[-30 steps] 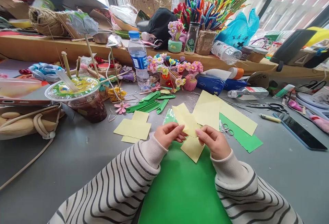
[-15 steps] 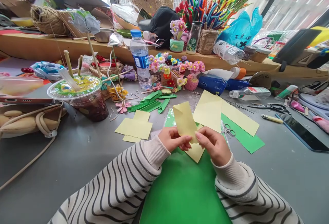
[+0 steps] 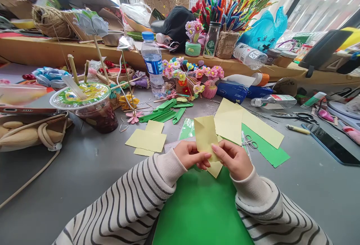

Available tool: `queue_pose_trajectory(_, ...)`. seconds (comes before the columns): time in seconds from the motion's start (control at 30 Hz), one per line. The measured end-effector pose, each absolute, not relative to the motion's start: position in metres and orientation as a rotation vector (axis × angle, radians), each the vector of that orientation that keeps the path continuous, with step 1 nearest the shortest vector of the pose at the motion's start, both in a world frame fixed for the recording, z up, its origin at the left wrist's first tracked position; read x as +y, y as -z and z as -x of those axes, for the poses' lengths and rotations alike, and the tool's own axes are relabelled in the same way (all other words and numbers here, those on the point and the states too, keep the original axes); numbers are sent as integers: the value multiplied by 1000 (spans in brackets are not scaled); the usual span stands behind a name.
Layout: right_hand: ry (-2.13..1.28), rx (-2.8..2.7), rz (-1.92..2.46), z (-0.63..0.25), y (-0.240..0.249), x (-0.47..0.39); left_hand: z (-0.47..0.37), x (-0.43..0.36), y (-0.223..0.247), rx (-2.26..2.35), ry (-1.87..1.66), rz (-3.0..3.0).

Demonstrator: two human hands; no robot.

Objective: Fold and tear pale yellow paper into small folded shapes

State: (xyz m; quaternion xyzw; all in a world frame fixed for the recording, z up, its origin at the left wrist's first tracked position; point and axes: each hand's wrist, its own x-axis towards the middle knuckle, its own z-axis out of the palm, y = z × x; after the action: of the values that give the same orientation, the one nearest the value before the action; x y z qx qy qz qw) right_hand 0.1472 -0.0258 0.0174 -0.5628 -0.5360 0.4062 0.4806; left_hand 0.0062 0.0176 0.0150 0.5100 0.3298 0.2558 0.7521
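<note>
A small yellow paper piece [image 3: 205, 132] stands up between my hands, above the green sheet [image 3: 202, 207]. My left hand [image 3: 192, 155] pinches its lower left edge, thumb in front. At its lower right, my right hand [image 3: 233, 158] grips it between thumb and fingers. Another yellow piece [image 3: 215, 170] shows just beneath, partly hidden by the held one. Several yellow pieces [image 3: 146, 140] lie overlapping to the left. Larger yellow sheets [image 3: 228, 121] rest behind my right hand, over a green strip [image 3: 270, 151].
Small scissors [image 3: 250, 142] lie right of my right hand. A lidded drink cup [image 3: 95, 111] and a water bottle [image 3: 153, 65] stand at the left. Folded green strips [image 3: 163, 113], crocheted flowers [image 3: 194, 74] and a phone [image 3: 332, 143] lie around the table.
The held yellow paper has shifted slightly right and down and stands more upright. Both hands keep hold of it, almost in the same place.
</note>
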Motion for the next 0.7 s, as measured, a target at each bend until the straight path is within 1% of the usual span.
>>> queue_pose_trajectory(0.37,-996,-1284,1341,-147,-16,-26,-5,19,-13,724,-544,-1113)
queue_pose_trajectory(0.7,-1062,-1333,1388,-149,-3,-22,-8,15,-11,828,-504,-1216)
